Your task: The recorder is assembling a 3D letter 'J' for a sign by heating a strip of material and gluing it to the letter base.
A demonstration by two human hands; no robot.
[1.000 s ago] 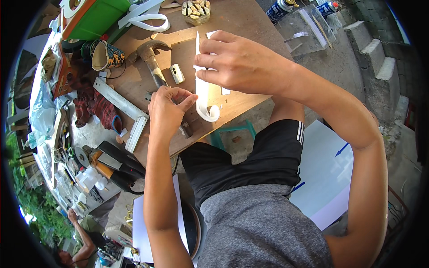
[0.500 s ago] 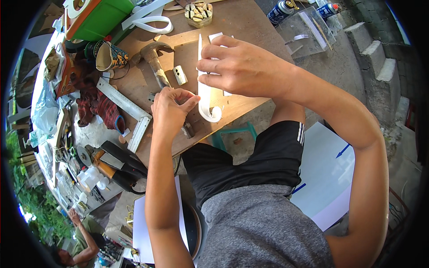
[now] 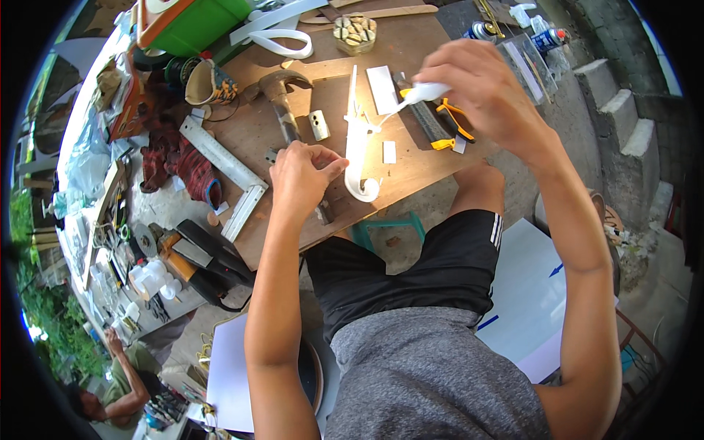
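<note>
A white strip with a curled near end lies on the wooden table. My left hand is closed in a pinch at the strip's left edge. Above and right of the strip, my right hand grips a small white bottle, its thin tip pointing down-left toward a small projecting bit of the strip. A claw hammer lies partly hidden beneath my left hand. Between hammer and strip sits a short metal piece with holes. White rectangular pieces and pliers with yellow-orange trim lie to the right.
A metal square, dark red gloves and an angle grinder are at left. A green-orange bin and a jar of small pieces stand at the far side. Spray cans are far right. Another person is lower left.
My right hand has moved up and right, off the strip, and now shows the white bottle. The pliers and white pieces are uncovered. My left hand keeps its pinch at the strip.
</note>
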